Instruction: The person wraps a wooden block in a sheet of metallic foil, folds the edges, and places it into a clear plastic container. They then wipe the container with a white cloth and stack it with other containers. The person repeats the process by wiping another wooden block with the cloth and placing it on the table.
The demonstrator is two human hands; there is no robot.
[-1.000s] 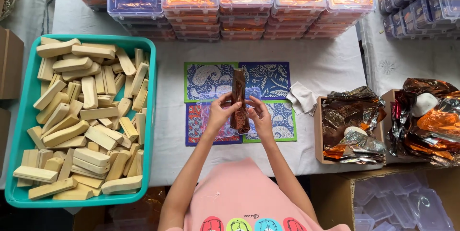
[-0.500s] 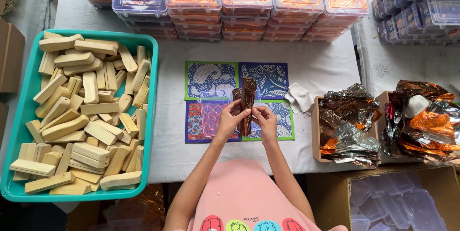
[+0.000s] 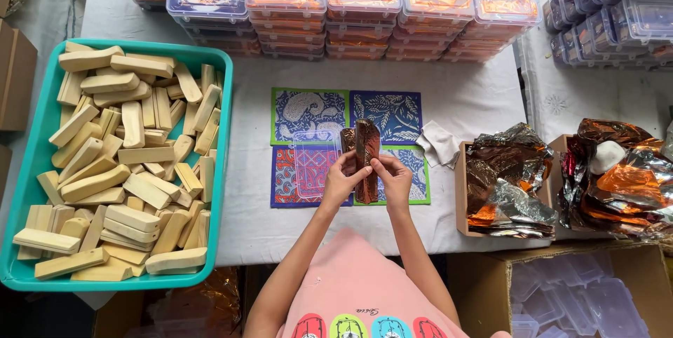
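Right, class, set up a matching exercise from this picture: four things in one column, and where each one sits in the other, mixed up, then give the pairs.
Things:
1. teal tray of wooden blocks
2. foil-wrapped bar
3. stacked clear boxes
4. crumpled foil sheets

Places:
A. along the table's far edge
B. in an open cardboard box on the right
C. on the left of the table
D. held between the left hand and right hand

Pairs: 1-C, 2-D, 3-A, 4-B
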